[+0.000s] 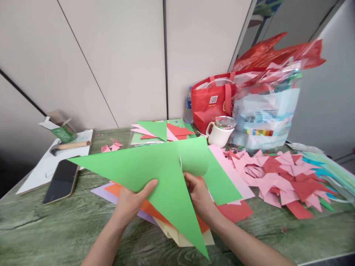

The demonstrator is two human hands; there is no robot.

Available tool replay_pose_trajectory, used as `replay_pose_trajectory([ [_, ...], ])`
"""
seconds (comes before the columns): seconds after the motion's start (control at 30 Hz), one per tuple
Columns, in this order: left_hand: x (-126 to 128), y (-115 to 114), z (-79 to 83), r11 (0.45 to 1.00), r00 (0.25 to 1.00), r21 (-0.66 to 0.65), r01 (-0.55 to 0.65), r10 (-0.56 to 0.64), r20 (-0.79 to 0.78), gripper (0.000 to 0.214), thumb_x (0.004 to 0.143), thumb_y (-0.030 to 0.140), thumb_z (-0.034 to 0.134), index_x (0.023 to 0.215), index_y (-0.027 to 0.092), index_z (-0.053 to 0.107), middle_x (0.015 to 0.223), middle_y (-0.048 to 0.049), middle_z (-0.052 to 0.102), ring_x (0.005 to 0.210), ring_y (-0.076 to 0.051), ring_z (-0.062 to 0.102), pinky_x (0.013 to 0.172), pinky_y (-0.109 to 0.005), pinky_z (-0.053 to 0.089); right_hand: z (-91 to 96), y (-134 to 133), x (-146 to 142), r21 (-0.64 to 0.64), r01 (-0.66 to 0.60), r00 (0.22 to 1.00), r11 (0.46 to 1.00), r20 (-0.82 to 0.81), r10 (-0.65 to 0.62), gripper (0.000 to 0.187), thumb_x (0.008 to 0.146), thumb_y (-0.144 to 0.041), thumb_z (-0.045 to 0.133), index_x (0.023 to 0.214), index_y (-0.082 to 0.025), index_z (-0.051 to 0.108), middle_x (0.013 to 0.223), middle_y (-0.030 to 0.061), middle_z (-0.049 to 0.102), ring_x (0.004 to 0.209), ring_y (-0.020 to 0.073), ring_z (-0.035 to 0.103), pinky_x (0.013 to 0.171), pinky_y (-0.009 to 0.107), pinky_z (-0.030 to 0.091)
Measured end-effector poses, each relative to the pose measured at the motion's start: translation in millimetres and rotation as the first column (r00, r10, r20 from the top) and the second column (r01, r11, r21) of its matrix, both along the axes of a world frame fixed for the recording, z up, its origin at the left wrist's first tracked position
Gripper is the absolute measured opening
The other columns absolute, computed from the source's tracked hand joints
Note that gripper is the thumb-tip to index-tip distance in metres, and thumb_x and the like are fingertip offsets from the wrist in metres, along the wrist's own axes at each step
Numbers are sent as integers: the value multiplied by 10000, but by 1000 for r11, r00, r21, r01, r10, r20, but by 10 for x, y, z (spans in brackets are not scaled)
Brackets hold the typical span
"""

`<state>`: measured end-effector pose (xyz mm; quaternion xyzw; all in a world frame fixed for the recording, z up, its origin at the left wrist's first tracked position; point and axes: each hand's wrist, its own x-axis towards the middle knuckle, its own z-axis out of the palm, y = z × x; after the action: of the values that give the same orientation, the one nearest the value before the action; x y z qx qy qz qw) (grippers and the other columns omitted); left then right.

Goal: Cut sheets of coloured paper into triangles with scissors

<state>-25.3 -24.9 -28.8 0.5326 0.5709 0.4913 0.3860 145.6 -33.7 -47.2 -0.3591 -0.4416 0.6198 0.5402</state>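
The table [19, 232] held coloured papers [155, 211]; above them, the left hand [138, 199] pinched a green sheet [163, 162], seemingly to steady it. The right hand [199, 194] curled beside its flap [195, 162], gripping what, I couldn't tell.

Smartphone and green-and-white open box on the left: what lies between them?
In the head view, a wooden-handled hammer lies between the smartphone and the box, on the white paper.
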Motion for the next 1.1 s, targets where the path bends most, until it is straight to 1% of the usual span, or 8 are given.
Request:
replay_pose_trajectory([
  [0.3,-12,15,-24,1000,1000,-9,17,-17,1,627,629,423,697,1165,141,534,1146,-143,623,1069,-310,559,910,-437,457,-5,-8,3,7,10,1000,1000,5,-10,210,618,-260,728,802,-197,647,796,25,723,683,207,666,649,327,542],
  [0.5,-26,26,-80,1000,998,-3,24,-24,51,639,632,406,706,1180,134,520,1181,-152,600,1056,-300,567,901,-420,465,-6,4,5,-1,23,1000,1000,14,-23,185,600,-241,736,753,-193,643,749,13,719,658,191,661,619,305,534],
  [0.67,-37,29,-94,1000,999,-6,29,-29,43,636,641,393,703,1193,141,509,1192,-146,593,1061,-295,564,907,-413,461,-22,6,11,1,27,1000,1000,12,-27,187,595,-240,739,745,-193,638,740,6,718,654,183,659,604,283,530],
  [0.83,-33,28,-98,1000,999,-5,18,-18,27,677,630,405,705,1210,133,488,1189,-154,591,1067,-308,556,906,-434,460,-25,1,4,7,30,999,1000,12,-30,190,599,-244,733,747,-195,624,774,14,721,692,199,664,634,303,538],
  [1.0,-13,19,-91,999,999,-11,32,-32,12,696,626,411,704,1222,135,475,1171,-154,602,1059,-313,562,899,-448,464,-7,9,9,18,43,998,999,39,-44,192,603,-199,720,737,-202,582,769,10,716,691,195,662,639,294,533],
  [1.1,-1,20,-84,999,999,-25,40,-40,-16,694,623,413,704,1220,140,480,1146,-149,621,1058,-315,564,898,-447,466,8,10,19,39,50,998,998,35,-51,206,606,-170,708,747,-203,562,800,15,709,724,196,656,662,295,529],
])
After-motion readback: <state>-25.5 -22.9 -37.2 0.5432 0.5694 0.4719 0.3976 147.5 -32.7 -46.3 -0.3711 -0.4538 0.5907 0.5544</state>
